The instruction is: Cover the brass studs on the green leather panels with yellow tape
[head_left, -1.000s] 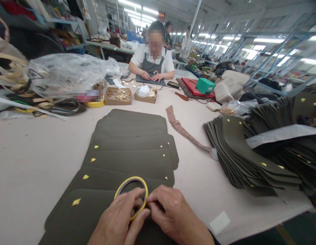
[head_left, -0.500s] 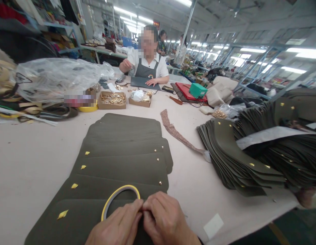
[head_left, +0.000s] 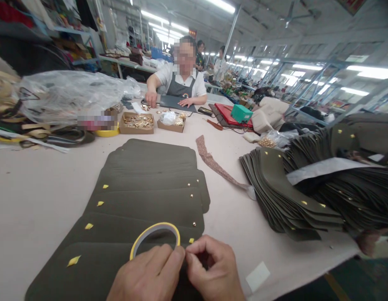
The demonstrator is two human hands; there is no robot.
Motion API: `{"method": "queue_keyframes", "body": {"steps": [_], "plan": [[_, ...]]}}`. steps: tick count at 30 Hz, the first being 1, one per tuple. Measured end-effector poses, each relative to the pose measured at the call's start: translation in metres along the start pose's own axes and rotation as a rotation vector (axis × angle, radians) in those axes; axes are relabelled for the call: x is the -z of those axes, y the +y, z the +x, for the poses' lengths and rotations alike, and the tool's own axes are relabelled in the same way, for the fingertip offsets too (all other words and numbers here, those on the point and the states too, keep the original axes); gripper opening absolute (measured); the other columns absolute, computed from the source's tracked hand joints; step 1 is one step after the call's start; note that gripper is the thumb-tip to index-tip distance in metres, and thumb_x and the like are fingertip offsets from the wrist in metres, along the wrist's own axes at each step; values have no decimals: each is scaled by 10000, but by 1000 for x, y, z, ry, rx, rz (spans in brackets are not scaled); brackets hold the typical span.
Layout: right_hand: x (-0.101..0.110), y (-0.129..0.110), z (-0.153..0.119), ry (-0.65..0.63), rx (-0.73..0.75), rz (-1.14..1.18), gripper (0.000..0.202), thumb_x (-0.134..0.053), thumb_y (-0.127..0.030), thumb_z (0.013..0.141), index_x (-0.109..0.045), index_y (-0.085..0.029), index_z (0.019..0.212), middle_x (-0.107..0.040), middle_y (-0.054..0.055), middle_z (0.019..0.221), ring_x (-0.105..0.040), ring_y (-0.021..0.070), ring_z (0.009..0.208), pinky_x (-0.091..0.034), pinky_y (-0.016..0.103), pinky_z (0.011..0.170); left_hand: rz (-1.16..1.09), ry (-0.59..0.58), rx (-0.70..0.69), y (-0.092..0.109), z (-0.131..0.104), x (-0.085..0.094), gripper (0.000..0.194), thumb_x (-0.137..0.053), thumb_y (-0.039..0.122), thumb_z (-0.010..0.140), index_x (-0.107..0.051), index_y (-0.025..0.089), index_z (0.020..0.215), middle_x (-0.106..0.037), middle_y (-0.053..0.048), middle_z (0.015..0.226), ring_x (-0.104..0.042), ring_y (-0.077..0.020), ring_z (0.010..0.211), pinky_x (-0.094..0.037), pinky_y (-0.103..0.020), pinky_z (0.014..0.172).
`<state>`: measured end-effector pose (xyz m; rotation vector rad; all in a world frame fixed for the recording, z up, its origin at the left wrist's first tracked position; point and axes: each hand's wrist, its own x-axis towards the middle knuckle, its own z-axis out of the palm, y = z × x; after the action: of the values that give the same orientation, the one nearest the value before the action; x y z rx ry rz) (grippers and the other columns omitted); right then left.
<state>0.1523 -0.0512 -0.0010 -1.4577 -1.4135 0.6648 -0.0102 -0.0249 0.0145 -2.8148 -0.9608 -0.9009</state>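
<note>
My left hand [head_left: 150,271] is closed around a roll of yellow tape [head_left: 154,228], which stands on edge above the olive-dark panels [head_left: 140,228]. My right hand [head_left: 213,267] is pinched, its fingertips meeting my left thumb at the side of the roll. What lies between those right fingertips is too small to make out. The panels overlap in a fanned row, with yellow tape bits [head_left: 73,261] along their left side and small gold studs [head_left: 194,224] along the right. Another yellow bit [head_left: 191,241] shows just above my right index finger.
A thick stack of similar panels [head_left: 284,196] lies at right, near a brown patterned strip [head_left: 215,163]. Boxes of gold hardware [head_left: 137,122] stand ahead. Across the table a co-worker [head_left: 184,83] handles a dark piece [head_left: 175,101]. Plastic-wrapped goods [head_left: 71,94] lie at left.
My right hand has shifted slightly right and its fingers have opened into a looser pinch, uncovering a yellow bit. The tape roll moved slightly right. The co-worker's raised hand came down to the table.
</note>
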Motion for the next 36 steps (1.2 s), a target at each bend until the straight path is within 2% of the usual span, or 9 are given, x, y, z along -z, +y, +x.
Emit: {"method": "queue_keyframes", "body": {"steps": [2, 4, 10, 16, 19, 23, 26, 31, 36], "plan": [[2, -3, 4, -47, -242, 123, 152, -574, -222, 730, -633, -158, 605, -578, -7, 478, -508, 102, 403, -363, 183, 391, 4, 40, 2, 2, 8, 0, 205, -370, 174, 965, -574, 169, 957, -548, 8, 648, -560, -123, 562, -430, -224, 536], [5, -8, 9, -94, -358, 200, 166, -600, -266, 714, -631, -145, 605, -569, -7, 468, -501, 102, 406, -359, 186, 397, 2, 96, 15, 3, 14, -3, 204, -378, 155, 960, -579, 163, 926, -538, 12, 620, -544, -124, 541, -407, -238, 524], [7, -18, 22, -150, -431, 271, 130, -636, -250, 699, -635, -139, 631, -619, 2, 525, -566, 111, 469, -413, 187, 453, -61, 177, 67, 0, 19, -6, 206, -418, 148, 962, -579, 161, 834, -583, 0, 628, -589, -128, 600, -423, -251, 575], [12, 9, 49, -71, -483, 278, 196, -714, -321, 684, -650, -135, 682, -627, -3, 517, -588, 116, 459, -466, 200, 464, -136, 200, 49, 3, 26, 14, 125, -455, 144, 944, -578, 153, 967, -621, -1, 700, -596, -137, 656, -450, -262, 614], [26, 23, 59, -216, -568, 282, 315, -745, -415, 674, -685, -113, 744, -643, 11, 551, -585, 111, 456, -478, 207, 460, -82, 89, 80, -7, 28, 13, 188, -387, 171, 969, -573, 169, 993, -632, -25, 778, -587, -172, 686, -464, -301, 608], [39, 32, 62, -349, -567, 217, 348, -724, -441, 708, -696, -104, 791, -643, 6, 584, -553, 75, 435, -438, 175, 441, -8, -247, 163, -25, 22, -9, 157, -440, 105, 921, -576, 183, 932, -618, -48, 867, -570, -229, 775, -498, -376, 671], [38, 36, 62, -396, -572, 147, 289, -704, -396, 730, -682, -113, 784, -618, -12, 577, -534, 68, 423, -419, 169, 428, -37, -401, 192, -31, 16, -22, 112, -507, 100, 893, -572, 189, 912, -597, -45, 906, -539, -239, 839, -491, -420, 771], [32, 35, 63, -455, -538, 22, 173, -641, -306, 779, -679, -137, 771, -588, -25, 570, -540, 86, 457, -442, 186, 458, -84, -441, 227, -30, 13, -22, 115, -499, 101, 903, -568, 194, 900, -566, -38, 897, -490, -229, 838, -452, -408, 795], [30, 26, 64, -467, -342, -212, 150, -568, -206, 816, -689, -165, 737, -631, -4, 620, -560, 109, 519, -420, 199, 496, -109, -437, 238, -31, 13, -22, 116, -501, 106, 904, -567, 200, 894, -550, -31, 882, -469, -224, 820, -425, -391, 773]]}}
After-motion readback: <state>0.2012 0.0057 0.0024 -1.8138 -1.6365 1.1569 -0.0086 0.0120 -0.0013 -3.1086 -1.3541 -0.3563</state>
